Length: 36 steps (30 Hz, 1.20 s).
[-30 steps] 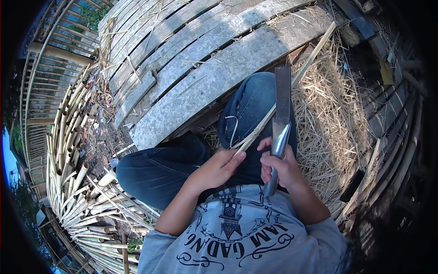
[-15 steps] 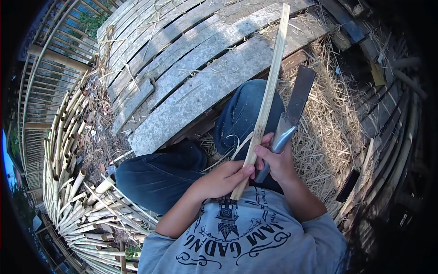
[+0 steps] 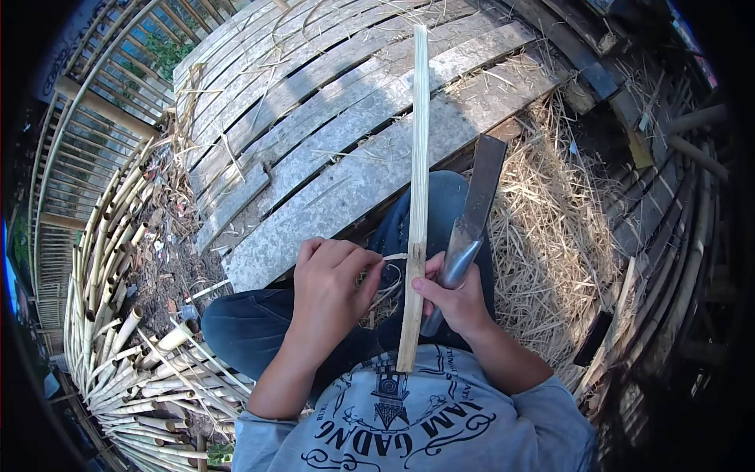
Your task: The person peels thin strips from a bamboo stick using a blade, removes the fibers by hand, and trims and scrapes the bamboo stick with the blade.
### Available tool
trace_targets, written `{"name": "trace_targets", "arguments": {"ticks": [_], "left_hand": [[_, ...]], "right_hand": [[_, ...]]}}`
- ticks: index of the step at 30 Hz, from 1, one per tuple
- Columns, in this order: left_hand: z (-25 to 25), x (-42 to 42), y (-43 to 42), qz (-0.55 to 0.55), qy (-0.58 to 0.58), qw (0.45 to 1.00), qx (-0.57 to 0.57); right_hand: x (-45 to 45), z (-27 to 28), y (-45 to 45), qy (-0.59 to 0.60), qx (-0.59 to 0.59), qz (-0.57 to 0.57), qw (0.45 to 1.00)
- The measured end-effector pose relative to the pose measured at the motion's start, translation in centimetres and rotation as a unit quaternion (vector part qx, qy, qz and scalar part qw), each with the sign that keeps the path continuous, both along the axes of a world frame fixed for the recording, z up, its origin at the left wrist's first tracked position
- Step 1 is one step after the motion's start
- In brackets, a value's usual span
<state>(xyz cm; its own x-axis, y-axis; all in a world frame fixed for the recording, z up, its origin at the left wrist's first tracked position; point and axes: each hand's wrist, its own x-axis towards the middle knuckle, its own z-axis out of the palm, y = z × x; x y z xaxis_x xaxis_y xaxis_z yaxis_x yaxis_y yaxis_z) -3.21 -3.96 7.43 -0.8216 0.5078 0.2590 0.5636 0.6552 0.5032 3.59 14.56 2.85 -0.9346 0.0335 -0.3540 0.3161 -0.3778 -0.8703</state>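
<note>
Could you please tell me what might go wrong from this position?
The left hand pinches a thin sliver at the edge of the pale strip; it might snap suddenly. The right hand holds both strip and knife, so its grip on either could slip. The bare blade appears close to the right knee and might nick it.

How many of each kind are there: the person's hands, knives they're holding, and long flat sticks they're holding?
Hands: 2 (left hand, right hand)
Knife: 1
Long flat stick: 1
Total: 4
</note>
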Motion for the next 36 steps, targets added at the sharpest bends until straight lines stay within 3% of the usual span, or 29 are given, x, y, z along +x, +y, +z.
{"name": "trace_targets", "arguments": {"ticks": [3,4,5,7,9,11,13,15,17,19,21,23,25,27,28,29,33,36], "left_hand": [[0.7,-2.5,0.3,-0.050,0.104,0.993,-0.007],[0.4,-3.5,0.2,-0.116,0.166,0.979,-0.027],[0.4,-4.5,-0.1,-0.114,0.166,0.979,-0.031],[0.7,-6.1,-1.1,-0.214,0.109,0.970,0.019],[1.2,-6.2,-1.2,-0.225,0.080,0.971,0.030],[1.0,-5.7,-1.0,-0.180,-0.169,0.964,0.101],[0.0,-6.0,-1.1,-0.172,-0.240,0.949,0.110],[-1.4,-6.2,-1.4,-0.151,-0.529,0.803,0.229],[-1.5,-6.7,-1.7,-0.169,-0.545,0.783,0.247],[-0.8,-7.4,-2.3,-0.186,-0.625,0.712,0.261],[-0.9,-7.9,-2.9,-0.197,-0.637,0.700,0.256],[-2.3,-8.2,-3.4,-0.233,-0.664,0.659,0.266],[-3.4,-7.7,-3.5,-0.271,-0.684,0.585,0.341],[-3.1,-6.4,-3.0,-0.239,-0.693,0.547,0.403],[-3.8,-5.8,-3.0,-0.259,-0.698,0.495,0.448],[-4.1,-5.4,-2.9,-0.259,-0.696,0.501,0.445],[-4.2,-4.8,-2.5,-0.257,-0.678,0.480,0.495],[-4.1,-4.8,-2.3,-0.257,-0.707,0.450,0.481]], "right_hand": [[-0.3,0.5,-0.2,0.000,-0.024,0.033,0.999],[-0.5,0.5,-0.2,0.003,-0.027,0.037,0.999],[-0.6,0.5,-0.1,-0.001,-0.082,0.047,0.995],[-0.6,0.2,-0.3,-0.005,-0.142,0.056,0.988],[-1.2,-0.5,-0.2,-0.015,-0.295,0.020,0.955],[-1.8,-1.5,-0.1,-0.003,-0.347,0.027,0.937],[-2.1,-1.7,-0.4,-0.017,-0.378,0.021,0.926],[-2.3,-1.1,-0.6,-0.017,-0.336,0.006,0.942],[-2.9,-0.8,-0.4,0.036,-0.259,0.012,0.965],[-3.6,-0.5,0.1,0.045,-0.218,0.027,0.974],[-4.7,0.0,0.4,0.093,-0.084,0.052,0.991],[-5.8,0.6,0.4,0.099,-0.069,0.064,0.991],[-6.8,0.2,0.4,0.133,-0.006,0.088,0.987],[-7.4,-1.1,0.0,0.151,-0.020,0.105,0.983],[-7.6,-1.2,-0.4,0.103,-0.161,0.127,0.973],[-7.8,-1.3,-0.7,0.054,-0.298,0.147,0.942],[-7.4,-3.6,-2.5,0.015,-0.417,0.130,0.899],[-6.8,-3.9,-2.4,0.003,-0.411,0.128,0.903]]}}
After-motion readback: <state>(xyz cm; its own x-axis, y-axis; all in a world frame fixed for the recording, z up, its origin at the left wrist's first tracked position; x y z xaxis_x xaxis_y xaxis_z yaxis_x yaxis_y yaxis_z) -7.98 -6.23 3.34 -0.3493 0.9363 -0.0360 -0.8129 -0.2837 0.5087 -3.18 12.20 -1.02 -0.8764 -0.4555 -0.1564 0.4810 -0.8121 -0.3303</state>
